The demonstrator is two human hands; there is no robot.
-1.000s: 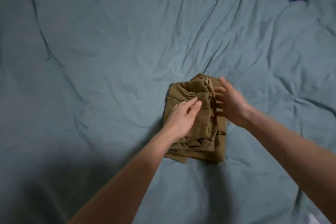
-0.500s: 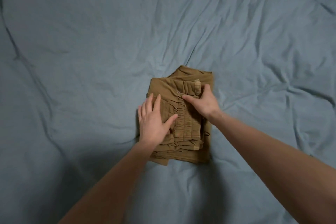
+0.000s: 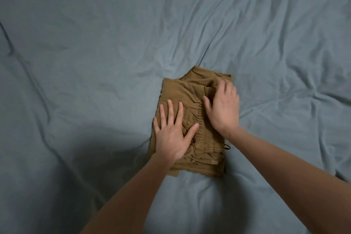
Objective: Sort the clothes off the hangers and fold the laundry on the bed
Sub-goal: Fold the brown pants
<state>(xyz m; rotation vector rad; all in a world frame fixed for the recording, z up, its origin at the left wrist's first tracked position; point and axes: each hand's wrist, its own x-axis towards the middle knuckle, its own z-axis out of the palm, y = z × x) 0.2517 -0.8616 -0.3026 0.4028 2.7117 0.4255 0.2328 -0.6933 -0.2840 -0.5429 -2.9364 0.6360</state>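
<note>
A brown garment [image 3: 182, 89] lies folded into a compact rectangle in the middle of the bed, with a gathered elastic band running down its centre. My left hand [image 3: 173, 133] lies flat on its left half, fingers straight and spread. My right hand [image 3: 223, 108] presses on the upper right part, palm down, fingers extended over the top fold. The lower layers of the fold stick out below my hands.
The wrinkled grey-blue bed sheet [image 3: 95, 62] fills the whole view around the garment. A shadow darkens the sheet at the lower left.
The right hand has let go of the waistband and now lies flat on the garment's upper right. The left hand stays flat on the left half. The blue clothing at the top right is out of view.
</note>
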